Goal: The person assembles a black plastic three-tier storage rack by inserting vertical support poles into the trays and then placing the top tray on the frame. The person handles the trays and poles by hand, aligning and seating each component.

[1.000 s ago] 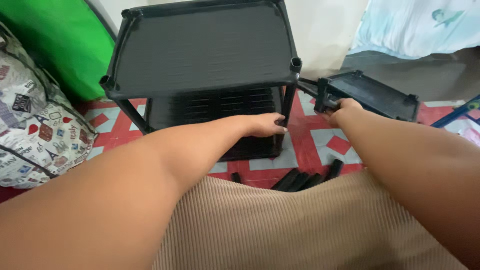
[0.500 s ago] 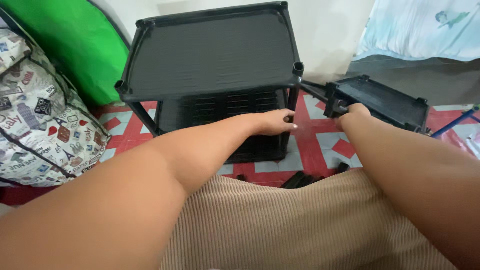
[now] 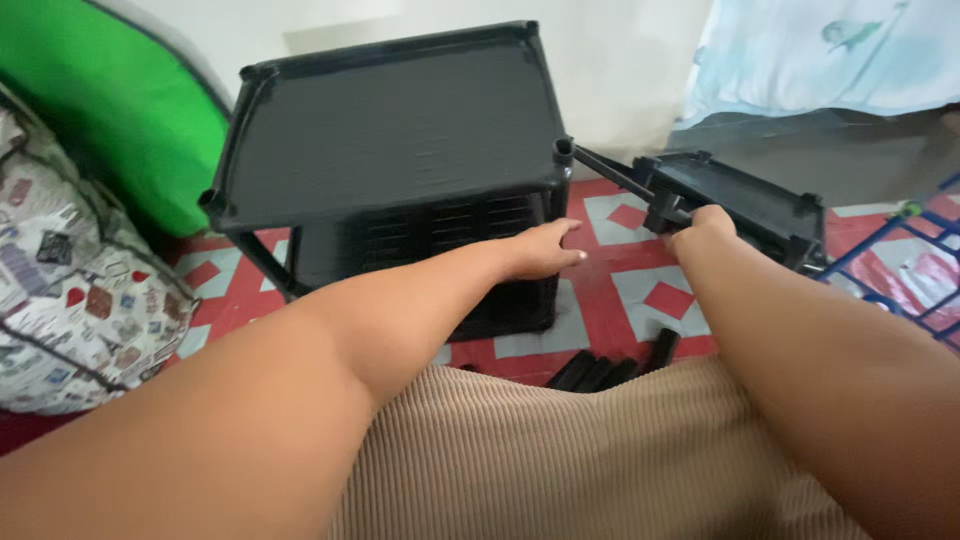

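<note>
A black plastic shelf rack [image 3: 400, 130] with two tiers stands on the tiled floor in front of me. My left hand [image 3: 545, 250] reaches toward its front right leg with the fingers stretched flat, holding nothing. My right hand [image 3: 700, 225] grips a separate black shelf tray [image 3: 740, 200] at its near corner. A black tube [image 3: 610, 172] slants from that tray's corner up to the socket at the rack's top right corner.
Several loose black tubes [image 3: 615, 368] lie on the red and grey tiled floor [image 3: 640, 290] by my knee. A patterned bag [image 3: 70, 300] and a green cushion [image 3: 110, 110] sit at the left. A blue wire frame [image 3: 900, 260] is at the right.
The view has shifted so the rack sits further right and closer. My left hand has opened flatter beside the rack's front right leg. My right hand keeps hold of the tray.
</note>
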